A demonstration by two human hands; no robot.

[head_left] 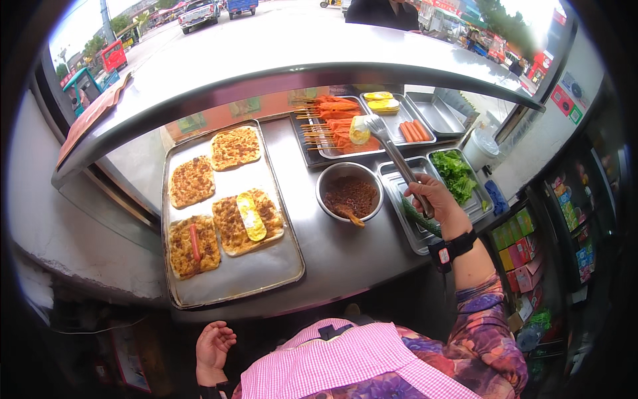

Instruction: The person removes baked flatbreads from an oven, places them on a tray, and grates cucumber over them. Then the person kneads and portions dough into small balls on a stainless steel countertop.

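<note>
My right hand (433,198) grips metal tongs (397,153) over the counter, their tips at a yellow-and-white egg piece (360,133) above the skewer tray (319,151). My left hand (214,347) hangs below the counter edge, fingers loosely curled, holding nothing. On the baking tray (264,292) lie four topped flatbreads (236,143), one with a sausage (195,243), another with an egg strip (252,213). A steel bowl (349,196) of chopped dark mixture holds a wooden spoon (355,218). A cucumber (413,213) in a tray sits beside lettuce (454,173).
At the back are a tray of sausages (414,131) and egg pieces (380,103), an empty steel tray (435,113) and a white bucket (480,149). A steel shelf (299,74) spans above them. A person (372,16) stands outside; shelved packages (522,253) stand right.
</note>
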